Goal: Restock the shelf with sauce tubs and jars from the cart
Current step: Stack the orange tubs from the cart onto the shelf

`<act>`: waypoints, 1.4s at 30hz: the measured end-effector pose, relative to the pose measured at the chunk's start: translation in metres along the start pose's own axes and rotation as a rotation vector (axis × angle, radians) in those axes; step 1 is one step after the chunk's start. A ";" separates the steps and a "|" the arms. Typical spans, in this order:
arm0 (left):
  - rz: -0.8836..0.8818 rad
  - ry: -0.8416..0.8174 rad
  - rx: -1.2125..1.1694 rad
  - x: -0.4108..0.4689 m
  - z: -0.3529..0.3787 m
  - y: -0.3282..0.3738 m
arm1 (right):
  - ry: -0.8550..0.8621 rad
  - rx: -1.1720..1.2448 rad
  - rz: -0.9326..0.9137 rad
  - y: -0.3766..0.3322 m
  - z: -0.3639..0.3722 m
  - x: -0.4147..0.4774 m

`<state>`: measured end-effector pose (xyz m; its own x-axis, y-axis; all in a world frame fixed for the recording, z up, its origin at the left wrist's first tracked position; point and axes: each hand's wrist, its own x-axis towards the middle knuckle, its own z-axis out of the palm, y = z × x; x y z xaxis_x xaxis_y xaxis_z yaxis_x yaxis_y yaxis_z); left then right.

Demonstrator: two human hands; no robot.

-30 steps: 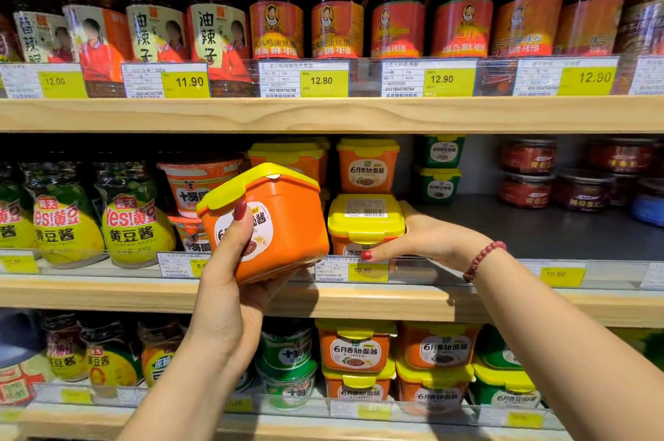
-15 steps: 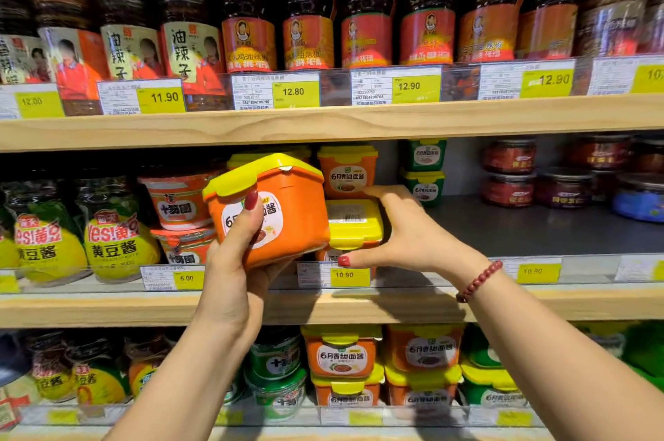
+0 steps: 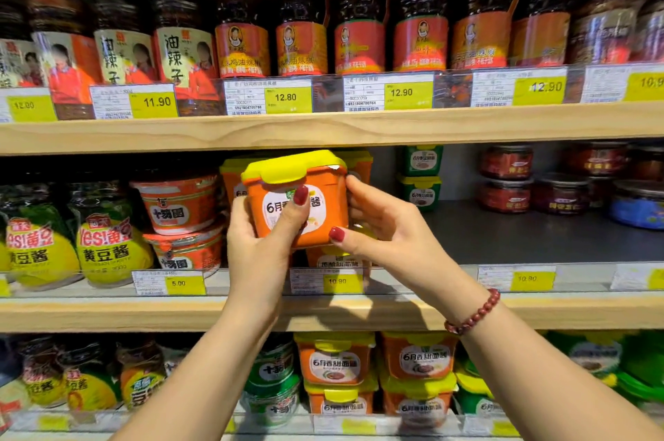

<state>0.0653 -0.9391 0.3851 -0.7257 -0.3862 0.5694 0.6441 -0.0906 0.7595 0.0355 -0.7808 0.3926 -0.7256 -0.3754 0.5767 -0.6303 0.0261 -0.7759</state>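
Both hands on orange sauce tub [image 3: 298, 203] w/ yellow lid, at middle shelf [image 3: 539, 236] front. Left hand [image 3: 257, 243] grips its left side, thumb across label; right hand [image 3: 381, 221] on right side. Another orange tub [image 3: 334, 259] right below.

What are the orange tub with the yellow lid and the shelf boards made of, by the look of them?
The orange square tub with the yellow snap lid, held in both hands, looks like opaque plastic: smooth, slightly glossy, with moulded clip tabs on the lid and a printed oval label. The pale shelf board looks like wood or a wood-grain laminate: matt, with visible grain lines; which of the two cannot be told.
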 end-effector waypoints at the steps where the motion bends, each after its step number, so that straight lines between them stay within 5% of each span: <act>1: 0.032 -0.011 0.052 0.001 0.001 -0.001 | 0.011 0.006 -0.012 0.002 -0.001 0.000; 11: 0.137 -0.157 0.442 0.016 0.012 -0.023 | 0.074 -0.090 -0.044 0.033 -0.016 0.007; 19: 0.029 -0.179 0.715 0.035 0.018 -0.015 | 0.057 -0.016 0.005 0.038 -0.021 0.023; 30: -0.053 -0.382 0.567 0.037 -0.001 -0.023 | -0.018 0.041 0.079 0.047 -0.029 0.025; 37: -0.012 -0.276 0.512 0.027 0.004 -0.024 | -0.022 0.046 0.176 0.043 -0.025 0.031; 42: -0.183 -0.242 0.248 0.020 0.015 -0.020 | -0.002 0.011 0.166 0.041 -0.020 0.031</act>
<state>0.0342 -0.9310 0.3857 -0.8783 -0.1534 0.4528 0.4424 0.0985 0.8914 -0.0186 -0.7727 0.3838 -0.8189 -0.3688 0.4397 -0.4987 0.0782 -0.8632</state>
